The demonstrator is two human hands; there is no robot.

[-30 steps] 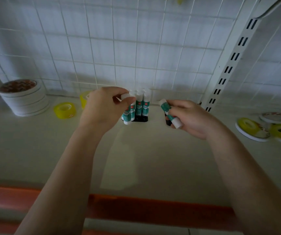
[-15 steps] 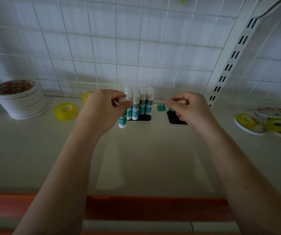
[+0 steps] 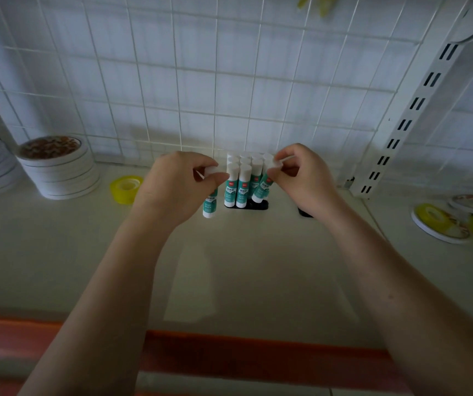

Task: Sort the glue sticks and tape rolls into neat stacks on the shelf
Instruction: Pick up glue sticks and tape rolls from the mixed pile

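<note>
Above the shelf (image 3: 246, 275), the left hand (image 3: 172, 187) pinches a glue stick (image 3: 210, 203) by its cap, just left of the upright glue stick cluster (image 3: 242, 181). The right hand (image 3: 301, 178) pinches a second glue stick (image 3: 263, 187), tilted against the cluster's right side. A yellow tape roll (image 3: 125, 188) lies farther left, beside stacked white tape rolls (image 3: 58, 170).

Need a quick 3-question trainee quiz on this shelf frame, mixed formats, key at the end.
1. True or false: the left hand and right hand each hold a glue stick by its white cap.
2. The loose yellow tape roll lies: A) left of the standing glue sticks; B) right of them; C) on top of them.
3. Fill in: the standing glue sticks sit on a ____ base.

Key: 1 true; 2 A; 3 black.
</note>
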